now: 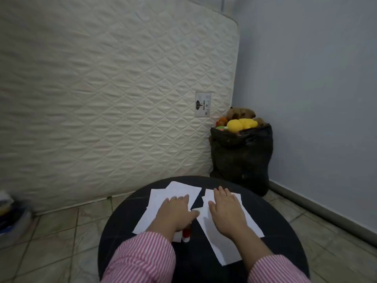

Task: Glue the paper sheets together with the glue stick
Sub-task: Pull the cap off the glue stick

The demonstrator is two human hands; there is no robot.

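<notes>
Round black table [122, 231], dull top, set on a floor of worn greenish tiles [61, 231]. Left hand [175, 213] lies palm down, fingers spread flat, on the left paper sheets [151, 213], gripping nothing; at least two sheets overlap past those fingertips, toward the far rim. Right hand [226, 209] likewise flat and open, fingers splayed on the right paper sheet [216, 242], which runs from beyond the fingertips back under the wrist to the near side. A dark wedge of bare tabletop shows between the two sets of fingers. Glue stick [186, 233], red body with a white end, lies on the table just under the heel of the left hand, between the two wrists; whether hand and stick touch cannot be told. Both sleeves [140, 260] pink-and-white striped. Beyond the fingertips a quilted cream mattress [114, 82] leans upright, a small label low on its right side. Right of it, in the corner, a black bag [242, 156] heaped with soft toys, yellow and brown on top, against a pale blue wall [316, 78]. Blurred clutter at the far left edge.
</notes>
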